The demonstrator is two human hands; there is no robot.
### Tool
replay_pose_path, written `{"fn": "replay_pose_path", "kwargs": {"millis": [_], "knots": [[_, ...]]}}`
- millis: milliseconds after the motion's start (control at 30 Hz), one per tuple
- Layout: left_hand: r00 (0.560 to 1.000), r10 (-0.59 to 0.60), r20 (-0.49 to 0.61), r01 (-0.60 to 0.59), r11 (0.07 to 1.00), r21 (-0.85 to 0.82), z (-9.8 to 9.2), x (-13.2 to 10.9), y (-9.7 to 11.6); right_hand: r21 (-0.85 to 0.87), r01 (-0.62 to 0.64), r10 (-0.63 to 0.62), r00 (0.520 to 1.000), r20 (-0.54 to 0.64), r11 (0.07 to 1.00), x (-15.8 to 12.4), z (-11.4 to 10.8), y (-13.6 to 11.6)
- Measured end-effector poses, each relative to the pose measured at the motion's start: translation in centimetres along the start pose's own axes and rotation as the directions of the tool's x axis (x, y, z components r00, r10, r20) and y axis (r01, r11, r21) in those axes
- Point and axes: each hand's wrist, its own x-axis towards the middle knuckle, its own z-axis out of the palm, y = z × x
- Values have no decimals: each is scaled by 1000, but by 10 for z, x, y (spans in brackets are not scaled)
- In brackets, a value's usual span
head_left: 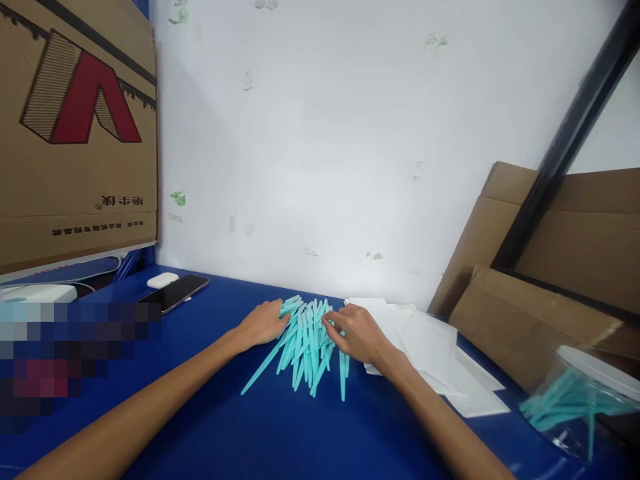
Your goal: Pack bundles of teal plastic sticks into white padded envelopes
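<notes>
A loose heap of slim turquoise plastic sticks (pixel 306 343) lies on the blue table (pixel 215 413), most of them pointing toward me. At the heap's left edge, my left hand (pixel 263 323) is closed, with the ends of some sticks between its thumb and fingers. My right hand (pixel 357 330) bends over the right side of the heap, thumb and forefinger pinched together at a stick. Its other fingers are curled, and exactly how much it grips is partly hidden. One or two sticks lie below the right hand, slightly apart from the rest.
White paper sheets or bags (pixel 425 347) lie to the right. Beyond them stands a clear tub (pixel 583 400) of similar sticks, near flattened cardboard (pixel 540 327). At left are a phone (pixel 180 292), a white case (pixel 163 280) and a large carton (pixel 80 167). A white wall (pixel 310 147) rises behind.
</notes>
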Motion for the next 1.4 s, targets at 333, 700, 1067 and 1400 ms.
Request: {"fn": "replay_pose_path", "kwargs": {"millis": [333, 700, 1067, 1400], "knots": [[999, 3, 45, -4, 1000, 30, -1, 3, -1, -9, -10, 10, 1000, 17, 1000, 0, 1, -3], [996, -88, 21, 86, 993, 76, -11, -4, 4, 5, -3, 3, 1000, 13, 1000, 0, 1, -5], [986, 83, 145, -2, 873, -488, -34, 0, 5, 37, -108, 112, 985, -130, 993, 2, 0, -6], [835, 467, 291, 180, 268, -947, -37, -28, 38, 800, -337, 570, 822, -7, 496, 9, 10, -24]]}}
